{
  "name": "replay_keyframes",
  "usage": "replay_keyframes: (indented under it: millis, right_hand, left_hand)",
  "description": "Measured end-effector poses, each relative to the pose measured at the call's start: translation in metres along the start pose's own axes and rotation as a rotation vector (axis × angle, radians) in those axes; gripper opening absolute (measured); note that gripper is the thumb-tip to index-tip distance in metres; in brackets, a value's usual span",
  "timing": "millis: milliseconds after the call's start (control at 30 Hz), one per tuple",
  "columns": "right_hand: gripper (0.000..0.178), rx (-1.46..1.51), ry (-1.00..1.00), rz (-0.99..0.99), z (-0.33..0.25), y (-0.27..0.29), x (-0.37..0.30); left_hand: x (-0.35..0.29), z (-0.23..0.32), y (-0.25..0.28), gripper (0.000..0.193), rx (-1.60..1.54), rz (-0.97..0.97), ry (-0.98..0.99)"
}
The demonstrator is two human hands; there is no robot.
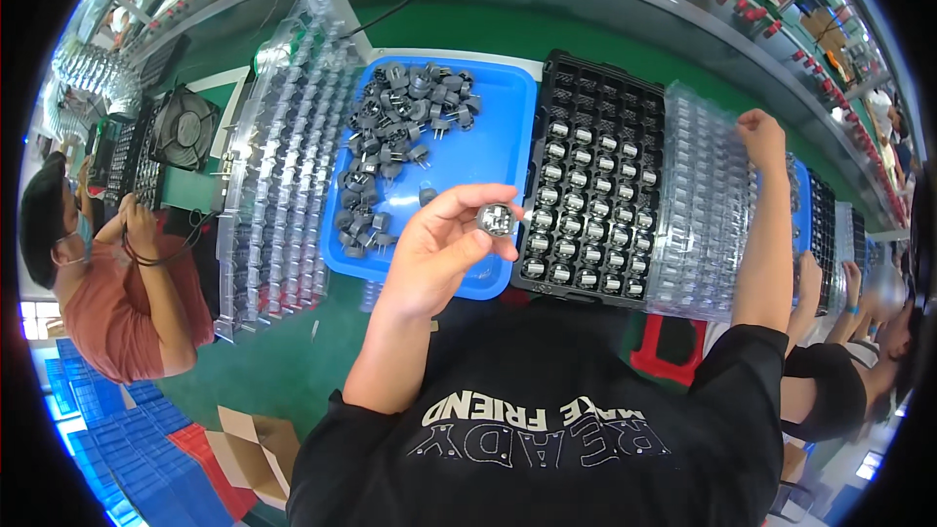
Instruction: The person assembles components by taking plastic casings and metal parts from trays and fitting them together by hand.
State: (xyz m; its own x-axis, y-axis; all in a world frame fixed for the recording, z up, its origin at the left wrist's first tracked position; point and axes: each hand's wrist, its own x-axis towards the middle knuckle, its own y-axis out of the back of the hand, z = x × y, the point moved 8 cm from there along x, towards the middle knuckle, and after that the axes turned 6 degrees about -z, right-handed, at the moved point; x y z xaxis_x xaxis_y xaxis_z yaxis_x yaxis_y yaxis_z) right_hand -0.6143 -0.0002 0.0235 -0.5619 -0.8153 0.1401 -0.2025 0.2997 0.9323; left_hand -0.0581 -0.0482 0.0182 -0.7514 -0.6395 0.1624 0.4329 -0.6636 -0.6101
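My left hand (434, 249) is closed around a small round part (496, 220) with a silvery rim, held between thumb and fingers over the right side of a blue tray (459, 161). Dark grey parts (395, 115) with metal pins lie heaped in that tray, mostly at its left and far side. Farther right, my right hand (764, 141) has its fingers curled together at the far right edge of clear plastic trays (698, 210). What its fingertips grip, if anything, I cannot make out. Between the hands lies a black tray (658, 102) with rows of silvery cylindrical parts (576, 205).
Clear trays (283, 166) of parts stand left of the blue tray. Beyond them is a black fan (183, 127); a person (127, 283) works at left. More people sit at right. An open cardboard box (249, 449) and blue crates (127, 459) are lower left.
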Motion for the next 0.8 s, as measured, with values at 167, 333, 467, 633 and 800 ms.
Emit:
replay_keyframes:
  millis: [167, 333, 467, 633, 800]
  right_hand:
    - [0.025, -0.166, 0.242, 0.105, -0.034, 0.000, -0.013]
    - [0.033, 0.163, 0.092, 0.017, -0.042, -0.017, -0.021]
    - [0.031, 0.426, 0.046, 0.054, -0.074, -0.012, -0.037]
    - [0.021, 0.914, 0.108, -0.177, -0.142, -0.018, -0.083]
    - [0.024, 1.210, 0.235, -0.594, -0.248, -0.043, -0.168]
  left_hand:
    - [-0.001, -0.003, 0.001, 0.042, 0.085, 0.042, -0.019]
    - [0.000, -0.002, -0.004, 0.036, 0.100, 0.011, -0.040]
    - [-0.003, -0.001, -0.006, 0.036, 0.154, 0.018, -0.027]
    - [-0.001, -0.004, -0.008, 0.034, 0.185, 0.027, -0.047]
    - [-0.003, -0.007, -0.007, 0.034, 0.228, 0.032, -0.043]
